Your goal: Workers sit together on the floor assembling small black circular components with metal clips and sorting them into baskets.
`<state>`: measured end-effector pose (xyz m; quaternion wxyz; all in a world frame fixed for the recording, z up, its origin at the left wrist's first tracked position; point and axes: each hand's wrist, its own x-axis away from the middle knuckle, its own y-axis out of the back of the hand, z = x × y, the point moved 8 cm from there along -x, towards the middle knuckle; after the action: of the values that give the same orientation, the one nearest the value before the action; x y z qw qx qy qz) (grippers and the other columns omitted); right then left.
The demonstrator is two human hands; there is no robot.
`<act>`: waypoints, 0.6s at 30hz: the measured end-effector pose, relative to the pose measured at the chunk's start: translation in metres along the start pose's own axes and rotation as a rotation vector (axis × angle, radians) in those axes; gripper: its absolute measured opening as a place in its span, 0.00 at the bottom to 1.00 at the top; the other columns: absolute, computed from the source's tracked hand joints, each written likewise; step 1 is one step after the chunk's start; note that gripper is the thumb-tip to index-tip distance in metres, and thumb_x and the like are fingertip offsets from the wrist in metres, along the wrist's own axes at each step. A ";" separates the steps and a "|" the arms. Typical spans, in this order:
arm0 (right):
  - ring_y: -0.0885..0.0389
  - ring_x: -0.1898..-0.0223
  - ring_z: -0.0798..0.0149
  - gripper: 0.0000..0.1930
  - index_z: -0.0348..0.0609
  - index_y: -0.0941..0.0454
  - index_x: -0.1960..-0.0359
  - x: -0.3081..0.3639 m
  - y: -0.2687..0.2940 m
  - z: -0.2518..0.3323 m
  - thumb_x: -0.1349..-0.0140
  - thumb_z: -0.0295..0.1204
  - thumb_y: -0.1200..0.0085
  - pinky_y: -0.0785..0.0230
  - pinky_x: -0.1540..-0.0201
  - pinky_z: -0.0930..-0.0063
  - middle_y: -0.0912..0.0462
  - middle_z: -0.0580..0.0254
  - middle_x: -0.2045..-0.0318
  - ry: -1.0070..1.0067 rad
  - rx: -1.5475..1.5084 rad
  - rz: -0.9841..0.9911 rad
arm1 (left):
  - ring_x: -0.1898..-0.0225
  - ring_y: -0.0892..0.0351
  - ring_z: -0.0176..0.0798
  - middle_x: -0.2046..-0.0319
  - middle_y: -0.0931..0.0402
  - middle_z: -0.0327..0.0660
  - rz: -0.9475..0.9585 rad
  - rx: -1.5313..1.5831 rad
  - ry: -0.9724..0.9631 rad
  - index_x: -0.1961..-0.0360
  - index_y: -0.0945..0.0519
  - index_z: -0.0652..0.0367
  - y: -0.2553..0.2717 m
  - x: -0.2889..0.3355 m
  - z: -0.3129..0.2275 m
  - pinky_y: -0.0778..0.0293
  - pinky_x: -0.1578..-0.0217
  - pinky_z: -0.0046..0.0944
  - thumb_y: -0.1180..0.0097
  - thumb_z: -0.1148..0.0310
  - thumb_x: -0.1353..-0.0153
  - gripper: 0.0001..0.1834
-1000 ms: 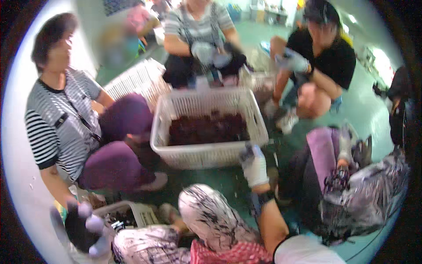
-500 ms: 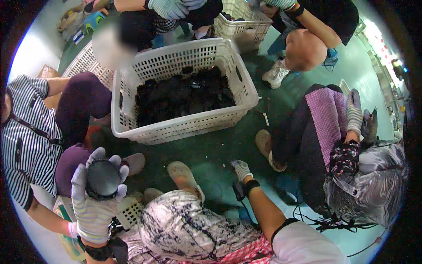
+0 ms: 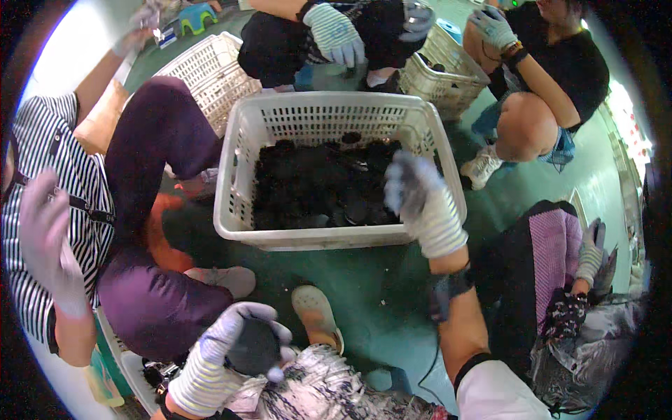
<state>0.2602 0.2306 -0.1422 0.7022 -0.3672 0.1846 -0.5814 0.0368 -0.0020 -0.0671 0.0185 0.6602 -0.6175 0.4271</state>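
Observation:
My left hand [image 3: 234,353], in a striped, pale work glove, is closed around a round black dish-like piece [image 3: 253,348] low in the picture, above my lap. My right hand [image 3: 425,203], gloved the same way with darkened fingertips, is raised over the front right wall of a white slotted crate [image 3: 315,240]. Its fingers look bent and are smeared by motion, so whether they grip anything cannot be made out. Inside the crate lies a heap of black pieces [image 3: 322,185], some of them round. A black band wraps my right wrist.
Co-workers sit around the crate; one in a striped shirt [image 3: 84,185] raises a gloved hand [image 3: 49,238] at my left. More white crates stand behind, at back left [image 3: 210,77] and back right [image 3: 444,91]. A cable [image 3: 430,367] trails beside my right arm.
My right hand has risen from beside my leg to the crate. My left hand has come down and rightward with the round piece. The view has shifted, and the striped-shirt co-worker's arms have lifted.

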 end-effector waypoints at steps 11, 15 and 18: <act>0.20 0.65 0.54 0.10 0.46 0.28 0.55 -0.183 -0.080 -0.149 0.34 0.35 0.50 0.20 0.64 0.53 0.23 0.58 0.67 -0.461 0.253 0.055 | 0.68 0.20 0.38 0.64 0.21 0.43 -0.003 0.075 0.117 0.51 0.27 0.60 0.005 -0.016 0.021 0.22 0.68 0.36 0.64 0.40 0.31 0.32; 0.21 0.64 0.53 0.09 0.46 0.26 0.58 -0.229 -0.082 -0.189 0.37 0.33 0.49 0.22 0.63 0.51 0.22 0.57 0.66 -0.477 0.590 0.199 | 0.74 0.22 0.46 0.69 0.20 0.44 -0.071 -0.781 -0.347 0.54 0.22 0.59 0.000 -0.003 -0.028 0.29 0.75 0.42 0.58 0.53 0.31 0.21; 0.17 0.64 0.49 0.16 0.37 0.21 0.57 -0.255 -0.075 -0.204 0.44 0.34 0.47 0.22 0.62 0.57 0.17 0.44 0.67 -0.114 1.725 0.439 | 0.73 0.22 0.43 0.73 0.19 0.39 -0.155 -0.478 -0.067 0.60 0.18 0.53 0.015 -0.004 -0.019 0.28 0.71 0.39 0.58 0.58 0.30 0.17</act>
<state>0.0042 0.4081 -0.2652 0.8378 0.3042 -0.2862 -0.3515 0.0147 0.0078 -0.0650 0.1862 0.6963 -0.6488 0.2441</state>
